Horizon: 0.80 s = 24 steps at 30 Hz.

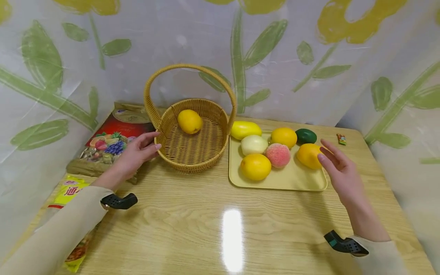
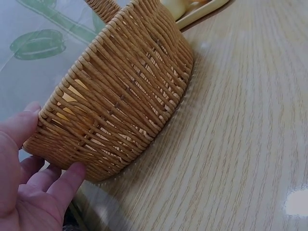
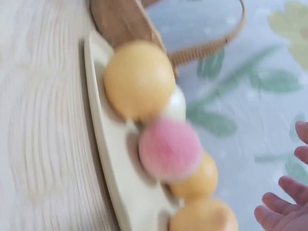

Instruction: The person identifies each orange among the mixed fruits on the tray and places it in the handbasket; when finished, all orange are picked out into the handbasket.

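1. Your left hand (image 1: 135,154) holds a round tan wicker basket with a tall hoop handle (image 1: 192,166), near the back edge of the pale wood-grain table (image 1: 172,229); your thumb is at its rim, fingers against the outer wall.
2. Your right hand (image 1: 343,177), fingers spread and gripping nothing, is at the right edge of a pale-yellow rectangular tray (image 1: 292,182), just beside an oval orange-yellow fruit (image 1: 308,156). I cannot tell whether they touch.
3. Inside the basket, toward its back edge, lies one smooth yellow-orange fruit (image 1: 190,122).
4. Six other fruits share the tray, including a fuzzy pink round one (image 1: 278,155) mid-tray and a dark-green oval one (image 1: 306,136) near its back-right corner.
5. Loading looks barely begun: one fruit in the basket, seven left on the tray.
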Each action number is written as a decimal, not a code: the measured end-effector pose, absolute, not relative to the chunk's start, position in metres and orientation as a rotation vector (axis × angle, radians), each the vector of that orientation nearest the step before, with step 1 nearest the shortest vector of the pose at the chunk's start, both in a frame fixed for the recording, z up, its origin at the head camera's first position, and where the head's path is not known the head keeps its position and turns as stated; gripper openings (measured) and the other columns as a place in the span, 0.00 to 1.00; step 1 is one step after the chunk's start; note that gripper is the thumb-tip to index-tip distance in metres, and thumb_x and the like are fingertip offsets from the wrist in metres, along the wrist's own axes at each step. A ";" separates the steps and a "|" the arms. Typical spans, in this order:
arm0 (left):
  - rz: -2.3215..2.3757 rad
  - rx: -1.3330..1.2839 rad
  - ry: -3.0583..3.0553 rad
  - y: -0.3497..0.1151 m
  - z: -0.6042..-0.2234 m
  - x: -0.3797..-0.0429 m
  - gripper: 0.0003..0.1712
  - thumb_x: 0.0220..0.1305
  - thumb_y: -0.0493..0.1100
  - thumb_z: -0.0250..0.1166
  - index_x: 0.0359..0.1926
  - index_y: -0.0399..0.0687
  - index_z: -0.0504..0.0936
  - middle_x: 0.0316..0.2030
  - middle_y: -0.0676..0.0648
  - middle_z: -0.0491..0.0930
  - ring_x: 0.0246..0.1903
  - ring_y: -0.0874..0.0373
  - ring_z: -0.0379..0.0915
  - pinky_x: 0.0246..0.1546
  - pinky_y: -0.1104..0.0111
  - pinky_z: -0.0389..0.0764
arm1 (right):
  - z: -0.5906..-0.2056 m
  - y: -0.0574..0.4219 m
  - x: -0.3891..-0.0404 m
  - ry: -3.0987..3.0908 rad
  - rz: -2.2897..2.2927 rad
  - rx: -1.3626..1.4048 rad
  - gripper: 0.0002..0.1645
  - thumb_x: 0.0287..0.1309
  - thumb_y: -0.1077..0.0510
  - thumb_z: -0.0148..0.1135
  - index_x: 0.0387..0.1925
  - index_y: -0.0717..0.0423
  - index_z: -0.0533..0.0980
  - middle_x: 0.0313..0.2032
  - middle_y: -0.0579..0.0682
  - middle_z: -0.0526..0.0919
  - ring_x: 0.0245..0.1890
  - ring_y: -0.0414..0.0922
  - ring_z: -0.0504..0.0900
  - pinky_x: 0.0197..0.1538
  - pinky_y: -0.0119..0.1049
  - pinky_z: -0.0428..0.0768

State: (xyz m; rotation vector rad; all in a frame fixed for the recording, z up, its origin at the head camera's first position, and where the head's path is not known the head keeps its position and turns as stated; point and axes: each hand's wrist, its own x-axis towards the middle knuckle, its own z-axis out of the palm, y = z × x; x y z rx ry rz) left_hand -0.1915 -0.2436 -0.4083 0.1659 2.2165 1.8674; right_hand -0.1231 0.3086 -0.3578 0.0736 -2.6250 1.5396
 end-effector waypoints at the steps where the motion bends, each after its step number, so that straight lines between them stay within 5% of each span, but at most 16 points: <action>1: 1.866 0.164 2.223 -0.245 -0.408 -0.191 0.39 0.72 0.50 0.58 0.75 0.42 0.53 0.74 0.38 0.52 0.70 0.42 0.55 0.58 0.64 0.72 | -0.359 0.314 -0.125 -2.627 1.528 0.061 0.31 0.72 0.49 0.52 0.74 0.42 0.60 0.72 0.49 0.62 0.69 0.45 0.64 0.55 0.15 0.69; 6: 1.870 0.149 2.230 -0.248 -0.409 -0.188 0.39 0.72 0.50 0.58 0.75 0.42 0.53 0.74 0.38 0.52 0.69 0.42 0.56 0.55 0.70 0.75 | -0.364 0.340 -0.136 -2.682 1.458 -0.024 0.33 0.72 0.45 0.52 0.74 0.38 0.59 0.72 0.46 0.61 0.71 0.47 0.60 0.59 0.17 0.67; 9: 1.876 0.141 2.222 -0.248 -0.410 -0.188 0.39 0.72 0.50 0.58 0.75 0.43 0.53 0.74 0.38 0.52 0.69 0.43 0.56 0.56 0.68 0.74 | -0.367 0.350 -0.140 -2.723 1.471 -0.047 0.34 0.71 0.43 0.51 0.75 0.36 0.57 0.74 0.44 0.56 0.73 0.52 0.55 0.71 0.39 0.62; 12: 1.882 0.145 2.216 -0.248 -0.410 -0.189 0.39 0.72 0.50 0.58 0.75 0.43 0.53 0.74 0.38 0.52 0.69 0.42 0.56 0.57 0.67 0.74 | -0.371 0.356 -0.145 -2.752 1.489 -0.031 0.35 0.71 0.42 0.52 0.75 0.36 0.55 0.76 0.43 0.51 0.73 0.55 0.52 0.68 0.64 0.56; 24: 1.862 0.159 2.216 -0.245 -0.407 -0.191 0.39 0.72 0.50 0.58 0.76 0.42 0.52 0.74 0.39 0.52 0.70 0.43 0.56 0.60 0.59 0.70 | -0.388 0.376 -0.162 -2.853 1.511 0.042 0.40 0.72 0.44 0.51 0.78 0.40 0.48 0.77 0.46 0.45 0.73 0.63 0.49 0.67 0.67 0.54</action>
